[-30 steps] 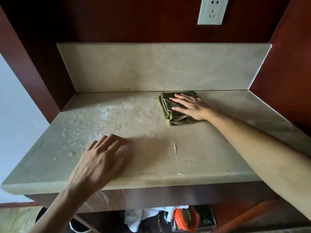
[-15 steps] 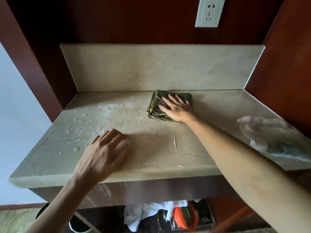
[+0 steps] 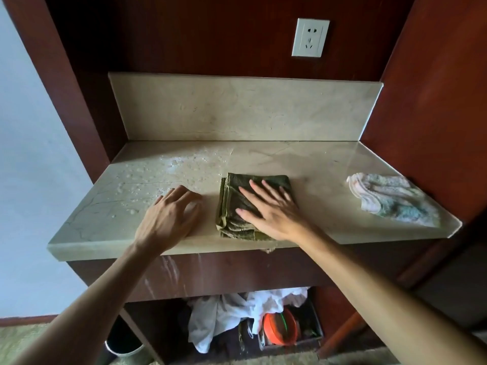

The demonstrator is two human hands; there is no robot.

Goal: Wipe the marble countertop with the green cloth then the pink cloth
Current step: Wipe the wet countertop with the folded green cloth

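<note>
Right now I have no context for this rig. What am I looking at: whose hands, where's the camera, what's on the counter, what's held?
There is no machine: a person works with bare hands, and one wide-angle camera worn on their head looks forward and down. The right hand presses flat, fingers straight, on a folded green cloth near the front edge of the marble countertop. The left hand rests on the marble beside it, holding nothing. Water droplets cover the counter's left part. A crumpled pink cloth lies untouched at the right end.
</note>
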